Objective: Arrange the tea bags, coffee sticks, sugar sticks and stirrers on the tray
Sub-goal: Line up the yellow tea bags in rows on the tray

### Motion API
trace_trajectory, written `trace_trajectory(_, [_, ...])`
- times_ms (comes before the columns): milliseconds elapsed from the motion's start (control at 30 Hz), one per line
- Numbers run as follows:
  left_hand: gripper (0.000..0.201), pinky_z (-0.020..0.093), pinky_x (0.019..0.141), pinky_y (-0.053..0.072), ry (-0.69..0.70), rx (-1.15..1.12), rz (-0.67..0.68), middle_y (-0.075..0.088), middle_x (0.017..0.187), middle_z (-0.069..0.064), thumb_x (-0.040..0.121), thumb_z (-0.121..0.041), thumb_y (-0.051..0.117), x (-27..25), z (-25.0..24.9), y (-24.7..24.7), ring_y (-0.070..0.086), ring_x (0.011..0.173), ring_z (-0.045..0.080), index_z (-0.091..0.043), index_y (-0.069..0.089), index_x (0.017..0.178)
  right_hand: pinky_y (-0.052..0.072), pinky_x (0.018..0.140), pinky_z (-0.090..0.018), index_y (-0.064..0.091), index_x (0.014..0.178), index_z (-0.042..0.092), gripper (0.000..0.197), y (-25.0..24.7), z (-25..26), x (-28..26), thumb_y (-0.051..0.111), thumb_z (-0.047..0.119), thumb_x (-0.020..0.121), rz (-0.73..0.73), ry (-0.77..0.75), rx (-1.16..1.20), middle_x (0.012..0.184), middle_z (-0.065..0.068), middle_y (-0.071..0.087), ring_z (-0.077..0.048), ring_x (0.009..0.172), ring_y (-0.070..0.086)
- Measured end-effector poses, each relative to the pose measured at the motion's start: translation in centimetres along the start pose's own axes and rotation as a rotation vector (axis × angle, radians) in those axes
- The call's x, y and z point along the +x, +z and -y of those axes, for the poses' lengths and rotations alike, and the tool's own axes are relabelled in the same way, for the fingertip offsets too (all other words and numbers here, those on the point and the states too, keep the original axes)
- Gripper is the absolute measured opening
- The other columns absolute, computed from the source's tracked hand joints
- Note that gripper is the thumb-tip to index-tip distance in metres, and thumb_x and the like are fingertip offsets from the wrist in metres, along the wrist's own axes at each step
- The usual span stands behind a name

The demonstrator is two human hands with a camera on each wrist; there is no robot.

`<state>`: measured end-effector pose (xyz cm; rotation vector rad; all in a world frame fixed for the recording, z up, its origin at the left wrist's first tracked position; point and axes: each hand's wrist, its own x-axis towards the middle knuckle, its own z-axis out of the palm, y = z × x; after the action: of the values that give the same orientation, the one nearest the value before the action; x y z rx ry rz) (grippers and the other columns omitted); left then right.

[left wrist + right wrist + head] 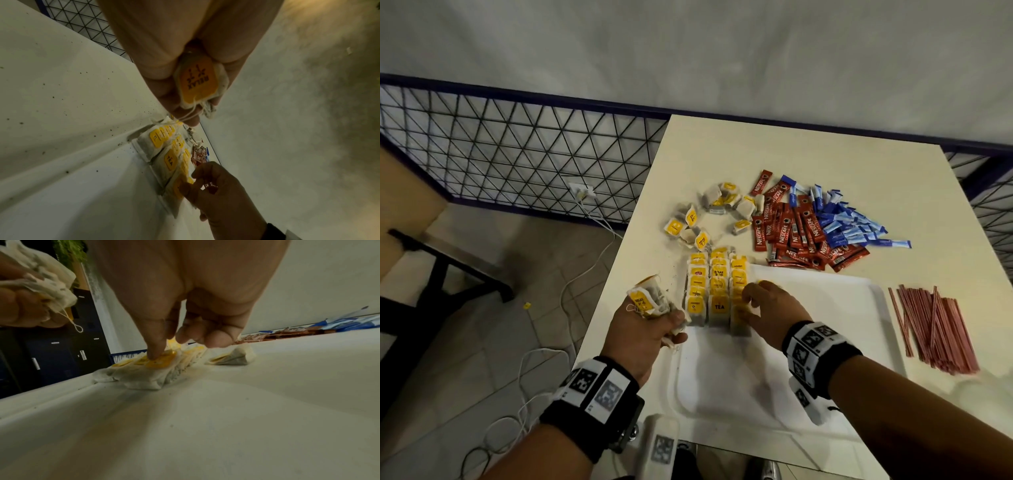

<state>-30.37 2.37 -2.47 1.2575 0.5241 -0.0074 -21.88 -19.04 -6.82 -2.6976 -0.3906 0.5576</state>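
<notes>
**Desk:** What does the moment turn on?

**Photographer:** The right hand (770,310) sits at the right-hand column of the rows of tea bags (717,291) in the white tray's (825,308) far-left corner. Its forefinger presses down on a yellow tag, the other fingers loosely curled above and gripping nothing I can make out. The columns run straight away from the wrist, so the next bag likely lands at the near end, directly under those fingertips.

**Desk:** And the supply?

**Photographer:** The left hand (650,329), just left of the rows beside the tray's edge, is closed around a bunch of tea bags (650,301), strings dangling. It is the nearer source; the right hand only has to reach across the columns.

**Desk:** What else is around?

**Photographer:** Beyond the right hand's fingertips lie loose tea bags (709,212) on the table (825,150); farther ahead and right, red coffee sticks (798,229) and blue sugar sticks (849,222). Directly right of the wrist, past the tray, lie the red stirrers (935,329). All well apart; nothing blocks the hand-off. The likely risk is nudging the overlapped rows.
</notes>
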Motion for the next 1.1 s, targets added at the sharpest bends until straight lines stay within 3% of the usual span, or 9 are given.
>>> trace_trajectory(133, [0.042, 0.040, 0.058, 0.058, 0.000, -0.002, 0.010, 0.060, 0.078, 0.014, 0.078, 0.019, 0.062, -0.1, 0.0, 0.3, 0.062, 0.063, 0.024, -0.013, 0.057, 0.104, 0.051, 0.085, -0.040, 0.060, 0.113, 0.027, 0.026, 0.1, 0.0, -0.3, 0.055, 0.024, 0.088, 0.077, -0.056, -0.094, 0.114, 0.001, 0.051, -0.026, 0.105, 0.053])
trace_trajectory(233, [0.041, 0.039, 0.059, 0.058, 0.001, -0.008, 0.022, 0.059, 0.080, 0.015, 0.078, 0.019, 0.062, -0.1, 0.0, 0.2, 0.061, 0.064, 0.024, -0.011, 0.056, 0.107, 0.051, 0.082, -0.035, 0.065, 0.105, 0.026, 0.018, -1.0, -0.6, 0.1, 0.057, 0.028, 0.089, -0.082, -0.050, 0.066, 0.100, 0.005, 0.053, -0.019, 0.090, 0.057])
trace_trajectory(300, [0.038, 0.039, 0.059, 0.058, -0.003, -0.007, 0.021, 0.057, 0.081, 0.018, 0.078, 0.018, 0.062, -0.1, 0.0, 0.1, 0.060, 0.065, 0.026, -0.008, 0.056, 0.105, 0.048, 0.082, -0.031, 0.066, 0.102, 0.023, 0.015, -2.3, -1.5, 1.0, 0.057, 0.025, 0.090, -0.175, -0.008, 0.091, 0.101, 0.003, 0.056, -0.021, 0.093, 0.059])
trace_trajectory(433, [0.040, 0.038, 0.058, 0.058, -0.003, -0.008, 0.006, 0.056, 0.082, 0.017, 0.077, 0.018, 0.063, -0.1, 0.1, 0.0, 0.060, 0.065, 0.026, -0.009, 0.056, 0.105, 0.045, 0.094, -0.034, 0.057, 0.123, 0.023, 0.030, -3.3, -3.1, 2.8, 0.052, 0.024, 0.094, -0.001, 0.109, -0.073, 0.128, -0.002, 0.056, -0.024, 0.115, 0.053])
trace_trajectory(567, [0.039, 0.038, 0.057, 0.057, -0.006, -0.004, 0.014, 0.056, 0.081, 0.016, 0.077, 0.017, 0.063, -0.2, 0.4, -0.1, 0.061, 0.064, 0.023, -0.006, 0.055, 0.107, 0.048, 0.093, -0.038, 0.046, 0.132, 0.029, 0.040, -3.4, -3.5, 3.0, 0.050, 0.036, 0.093, 0.094, 0.195, -0.148, 0.131, -0.003, 0.055, -0.024, 0.115, 0.055])
trace_trajectory(667, [0.027, 0.035, 0.054, 0.056, -0.003, 0.007, 0.013, 0.058, 0.077, 0.017, 0.078, 0.016, 0.064, -0.2, 0.6, -0.1, 0.061, 0.061, 0.024, -0.001, 0.056, 0.097, 0.049, 0.086, -0.035, 0.038, 0.138, 0.032, 0.050, -3.7, -3.8, 2.6, 0.050, 0.041, 0.091, 0.174, 0.227, -0.139, 0.131, -0.003, 0.054, -0.023, 0.110, 0.057])
trace_trajectory(800, [0.028, 0.036, 0.055, 0.056, 0.006, 0.005, 0.020, 0.059, 0.076, 0.017, 0.079, 0.017, 0.063, 0.0, 0.8, 0.3, 0.061, 0.064, 0.026, 0.000, 0.056, 0.100, 0.049, 0.089, -0.036, 0.042, 0.133, 0.040, 0.050, -3.7, -4.1, 2.3, 0.057, 0.036, 0.086, 0.210, 0.172, -0.173, 0.129, -0.002, 0.046, -0.023, 0.114, 0.052])
trace_trajectory(933, [0.025, 0.038, 0.057, 0.057, 0.019, 0.016, 0.021, 0.059, 0.076, 0.018, 0.079, 0.016, 0.063, 0.1, 1.0, 0.6, 0.060, 0.065, 0.028, -0.001, 0.056, 0.097, 0.048, 0.087, -0.039, 0.055, 0.112, 0.030, 0.031, -3.8, -4.1, 2.0, 0.062, 0.034, 0.082, 0.222, 0.146, -0.231, 0.107, 0.000, 0.038, -0.025, 0.107, 0.050])
trace_trajectory(1100, [0.027, 0.033, 0.054, 0.054, 0.019, 0.011, 0.029, 0.061, 0.075, 0.015, 0.078, 0.014, 0.065, 0.0, 1.0, 0.7, 0.061, 0.065, 0.028, -0.003, 0.057, 0.097, 0.045, 0.084, -0.031, 0.061, 0.106, 0.021, 0.023, -4.1, -4.6, 1.5, 0.060, 0.034, 0.086, 0.235, 0.135, -0.179, 0.107, 0.001, 0.051, -0.021, 0.106, 0.053])
